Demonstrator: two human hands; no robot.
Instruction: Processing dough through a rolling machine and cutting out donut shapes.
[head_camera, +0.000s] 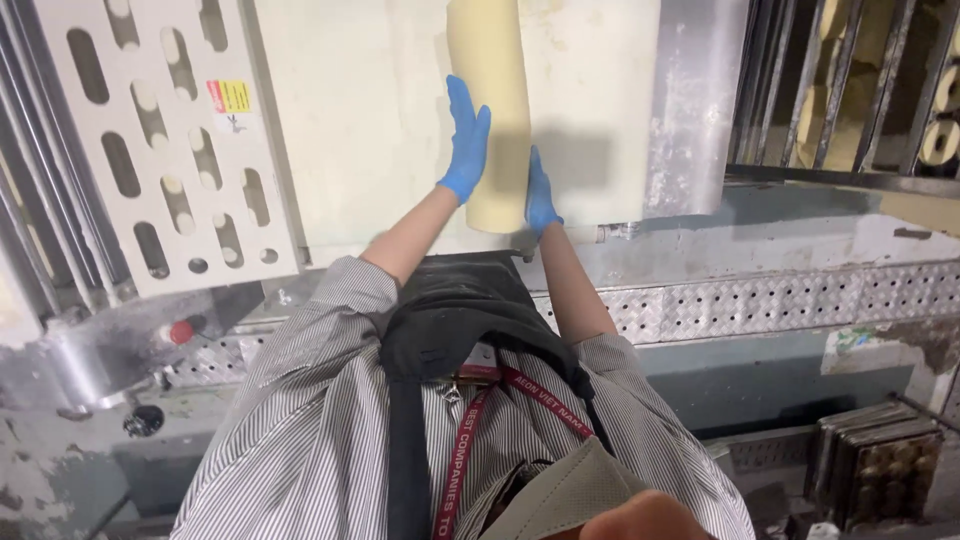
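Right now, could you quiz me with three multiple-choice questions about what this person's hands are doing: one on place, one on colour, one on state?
1. Where is the pale dough roll?
A. between both hands
B. on the floor
C. on the rack at right

2. What colour are the gloves?
A. white
B. blue
C. black

3. How is the left hand?
A. clenched in a fist
B. hanging free
C. flat against the roll

Answers: 1 A, the right hand and left hand flank it; 2 B, both gloves are blue; 3 C, its fingers lie straight along the roll's side.
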